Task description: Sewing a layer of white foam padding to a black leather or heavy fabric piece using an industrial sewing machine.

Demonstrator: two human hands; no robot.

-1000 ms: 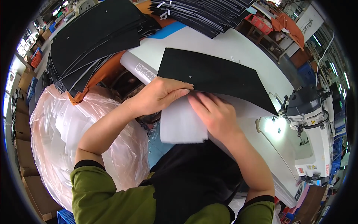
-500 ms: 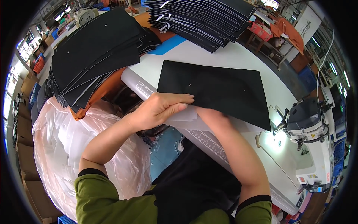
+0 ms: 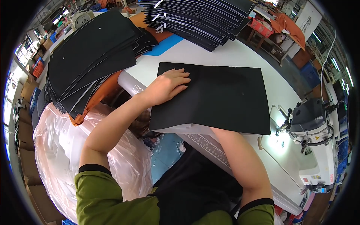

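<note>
The room is spreading out on all sides, with windows [image 3: 28,48] glowing along the left, boxes [image 3: 37,197] standing in a row nearer by, and tube lights [image 3: 335,69] shining at the far right. The white table [image 3: 180,52] is filling the middle, its outline bowing in the lens. A pinkish clear bag [image 3: 93,150] is bulging at its left side, and a sewing machine [image 3: 315,125] is standing at its right, its lamp lighting a bright patch on the surface. A pile [image 3: 93,48] of black pieces is lying at the upper left over orange cloth [image 3: 101,92], and a stack [image 3: 202,22] of black pieces is sitting at the back. The black panel [image 3: 221,97] is lying across the middle of the table, with a white sheet [image 3: 187,128] showing under its near edge. The left hand [image 3: 168,88] is resting flat on the panel's left part, fingers outstretched and clasping nothing. The right hand is hiding beneath the panel, so its grip cannot be told; only the forearm [image 3: 240,153] is showing. A blue sheet [image 3: 165,47] is lying before the stack, and a ruler scale [image 3: 206,144] is running along the table's near edge.
</note>
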